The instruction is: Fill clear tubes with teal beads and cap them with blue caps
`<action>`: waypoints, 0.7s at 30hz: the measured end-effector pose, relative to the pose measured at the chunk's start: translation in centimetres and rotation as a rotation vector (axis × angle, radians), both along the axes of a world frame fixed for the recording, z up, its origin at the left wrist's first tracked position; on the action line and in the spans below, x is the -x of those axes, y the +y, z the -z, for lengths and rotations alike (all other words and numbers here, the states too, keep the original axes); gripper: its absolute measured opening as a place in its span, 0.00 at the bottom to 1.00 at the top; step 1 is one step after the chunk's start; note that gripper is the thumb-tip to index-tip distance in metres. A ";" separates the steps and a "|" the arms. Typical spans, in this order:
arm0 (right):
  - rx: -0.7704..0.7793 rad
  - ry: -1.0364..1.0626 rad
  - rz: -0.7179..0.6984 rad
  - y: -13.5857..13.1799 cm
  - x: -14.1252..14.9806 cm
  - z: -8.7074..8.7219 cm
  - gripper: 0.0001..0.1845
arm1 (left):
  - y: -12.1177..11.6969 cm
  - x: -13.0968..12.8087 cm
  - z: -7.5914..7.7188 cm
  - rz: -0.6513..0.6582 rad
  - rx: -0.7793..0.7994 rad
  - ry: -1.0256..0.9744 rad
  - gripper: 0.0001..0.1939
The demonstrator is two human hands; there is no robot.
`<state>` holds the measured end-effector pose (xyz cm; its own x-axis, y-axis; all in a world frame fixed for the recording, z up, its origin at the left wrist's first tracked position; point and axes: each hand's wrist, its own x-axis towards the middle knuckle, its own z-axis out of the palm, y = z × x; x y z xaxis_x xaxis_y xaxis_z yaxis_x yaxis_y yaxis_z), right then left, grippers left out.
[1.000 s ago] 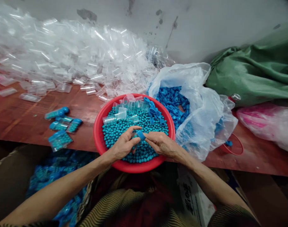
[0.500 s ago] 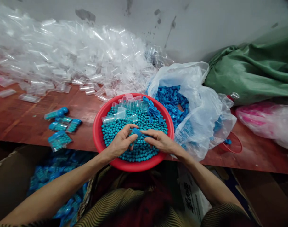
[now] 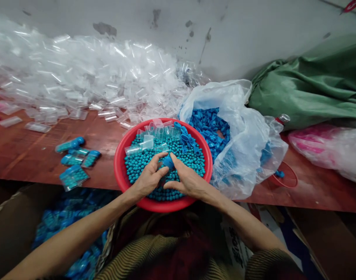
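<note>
The red basin (image 3: 118, 165) fills mid-frame. Above it my right hand (image 3: 191, 179) has just opened from its pinch, thumb now spread below; my left hand (image 3: 150, 175) still pinches the blue cap (image 3: 168, 161) at frame centre, seemingly bearing it alone, over the beads (image 3: 132, 166).

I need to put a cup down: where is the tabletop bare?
The tabletop lies bare left of the filled packs and at far right, in front of the pink bundle. It is crowded at the back, under clear sleeves, and mid-table, with the basin and plastic bag.
</note>
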<state>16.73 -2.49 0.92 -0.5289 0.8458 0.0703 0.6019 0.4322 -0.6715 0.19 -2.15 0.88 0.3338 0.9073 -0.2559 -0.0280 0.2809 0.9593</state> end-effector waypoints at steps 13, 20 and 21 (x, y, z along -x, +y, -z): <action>-0.330 -0.256 0.096 -1.5 1.3 0.7 0.47 | -0.9 -1.1 0.5 0.025 -0.047 -0.097 0.20; -0.301 -0.325 0.084 -1.3 1.4 0.7 0.47 | -1.3 -2.5 -0.3 -0.130 -0.089 -0.038 0.10; -0.277 -0.335 0.090 -1.3 1.6 0.6 0.47 | -1.2 -2.5 0.0 -0.136 -0.126 -0.006 0.09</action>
<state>15.17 -3.83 0.30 -0.4863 0.8628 0.1384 0.8100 0.5045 -0.2991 2.72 -3.31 0.85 0.2075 0.9688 -0.1355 -0.0633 0.1515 0.9864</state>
